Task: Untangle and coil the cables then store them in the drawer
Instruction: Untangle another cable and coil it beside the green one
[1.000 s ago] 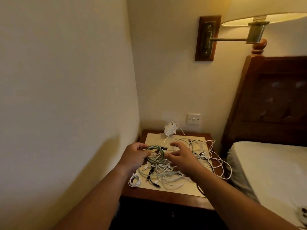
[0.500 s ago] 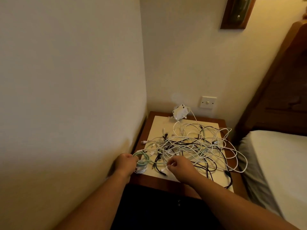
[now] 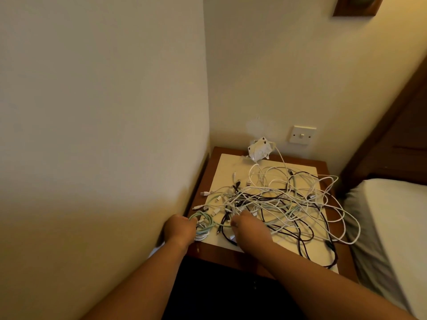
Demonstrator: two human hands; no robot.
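Early going | left hand point(image 3: 180, 228) grip clamped on part-coiled mint-green cable point(image 3: 203, 224) at tabletop point(image 3: 215, 253) front-left corner | right hand point(image 3: 249, 229) pinches its loose strand | cable tangle point(image 3: 277, 199) left, seemingly 0 stored

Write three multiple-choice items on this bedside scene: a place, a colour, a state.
1. Where is the white adapter? A on the bed; B at the back edge of the nightstand, by the wall; C in a drawer.
2. What colour is the coil that the left hand grips? A red; B black; C mint green.
3. How are most cables? A tangled loose on the nightstand; B neatly coiled; C hung on the wall.
Answers: B, it sits below the wall switch; C, pale green loops show; A, strands cross in one heap.
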